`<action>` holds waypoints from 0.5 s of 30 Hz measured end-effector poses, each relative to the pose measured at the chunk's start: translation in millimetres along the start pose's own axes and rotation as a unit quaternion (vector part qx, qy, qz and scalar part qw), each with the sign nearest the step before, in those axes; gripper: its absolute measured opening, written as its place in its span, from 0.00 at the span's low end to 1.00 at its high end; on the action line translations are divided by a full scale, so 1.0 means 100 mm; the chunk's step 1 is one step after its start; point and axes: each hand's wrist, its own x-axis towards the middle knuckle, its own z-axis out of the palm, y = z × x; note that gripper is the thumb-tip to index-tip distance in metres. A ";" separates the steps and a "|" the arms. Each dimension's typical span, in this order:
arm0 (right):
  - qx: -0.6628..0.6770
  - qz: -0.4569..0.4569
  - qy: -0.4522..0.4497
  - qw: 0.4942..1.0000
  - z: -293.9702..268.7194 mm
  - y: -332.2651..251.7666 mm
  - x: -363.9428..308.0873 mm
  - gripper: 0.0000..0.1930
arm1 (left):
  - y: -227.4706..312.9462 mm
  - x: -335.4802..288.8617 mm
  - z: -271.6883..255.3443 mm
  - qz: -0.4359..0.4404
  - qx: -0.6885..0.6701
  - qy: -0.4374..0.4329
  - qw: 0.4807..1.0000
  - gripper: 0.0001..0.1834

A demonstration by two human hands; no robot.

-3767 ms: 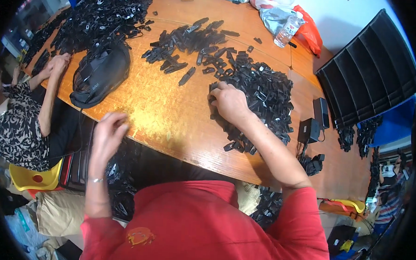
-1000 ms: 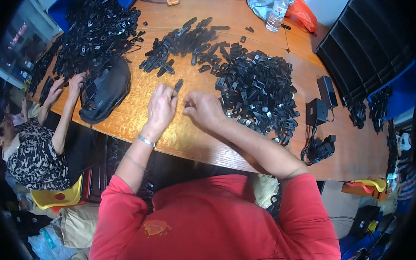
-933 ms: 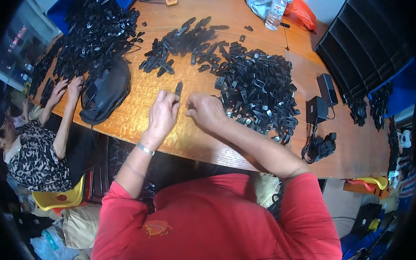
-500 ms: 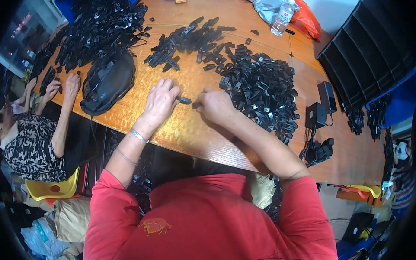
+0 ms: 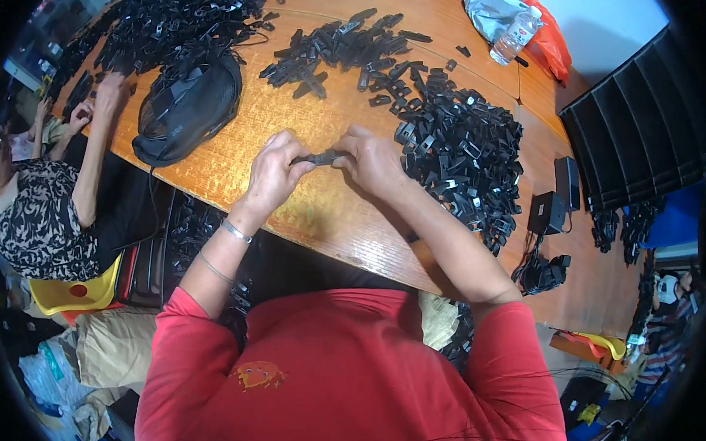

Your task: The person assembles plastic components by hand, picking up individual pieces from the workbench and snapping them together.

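Observation:
My left hand (image 5: 272, 170) pinches one end of a small, long black plastic piece (image 5: 322, 158) just above the table. My right hand (image 5: 371, 164) closes its fingers on the other end. Whether this is one piece or two pressed together, I cannot tell. Right beside my right hand lies a big heap of short black plastic parts (image 5: 466, 147). Beyond both hands is a looser pile of longer black plastic pieces (image 5: 345, 43).
A black mesh bag (image 5: 190, 115) lies left of my hands. A larger black heap (image 5: 180, 24) spreads behind it, where a co-worker's hands (image 5: 98, 103) are. A plastic bottle (image 5: 516, 37), black boxes with cables (image 5: 546, 213) and a black ribbed panel (image 5: 641, 115) stand to the right.
My hands have come together, so both now grip the black piece that was in my left hand alone. The whole view has shifted slightly.

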 end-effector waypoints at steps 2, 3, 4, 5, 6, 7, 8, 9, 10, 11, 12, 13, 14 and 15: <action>0.000 -0.017 -0.006 1.000 0.02 0.04 0.02 0.12 | 0.03 -0.02 0.05 0.000 -0.004 0.006 1.000 0.12; 0.002 -0.035 -0.010 0.999 0.02 0.06 0.05 0.12 | 0.03 -0.02 0.07 0.001 -0.005 0.013 1.000 0.11; 0.001 -0.036 -0.012 0.999 0.02 0.08 0.07 0.12 | 0.02 -0.01 0.08 0.000 -0.006 0.014 1.000 0.11; -0.006 -0.034 -0.018 0.999 0.02 0.08 0.07 0.13 | 0.02 -0.02 0.08 -0.004 -0.009 0.020 1.000 0.11; -0.013 -0.032 -0.024 0.999 0.02 0.07 0.07 0.13 | 0.01 -0.03 0.08 -0.009 -0.013 0.024 1.000 0.12; -0.013 -0.032 -0.027 0.999 0.01 0.07 0.06 0.13 | 0.00 -0.04 0.08 -0.011 -0.014 0.025 1.000 0.12; -0.003 -0.028 -0.011 1.000 -0.01 0.07 0.04 0.12 | -0.02 -0.03 0.08 -0.003 -0.011 0.029 1.000 0.12; 0.007 -0.024 0.006 1.000 -0.04 0.07 0.02 0.11 | -0.03 -0.03 0.08 0.005 -0.008 0.033 0.999 0.12; 0.007 -0.026 0.003 1.000 -0.06 0.08 0.00 0.11 | -0.03 -0.03 0.08 0.002 -0.009 0.034 0.999 0.12; -0.002 -0.017 0.000 1.000 -0.08 0.09 -0.03 0.11 | -0.03 -0.02 0.09 0.000 -0.013 0.029 0.999 0.12; -0.010 -0.008 -0.004 1.000 -0.09 0.10 -0.04 0.11 | -0.03 -0.02 0.09 -0.001 -0.018 0.024 1.000 0.12; -0.010 -0.009 -0.004 1.000 -0.08 0.10 -0.03 0.11 | -0.03 -0.02 0.09 -0.002 -0.018 0.024 1.000 0.12; -0.011 -0.017 0.004 1.000 -0.07 0.11 -0.03 0.11 | 0.00 -0.02 0.07 -0.009 -0.021 0.023 0.999 0.12; -0.012 -0.025 0.012 1.000 -0.06 0.11 -0.03 0.10 | 0.03 -0.01 0.07 -0.016 -0.024 0.021 0.999 0.12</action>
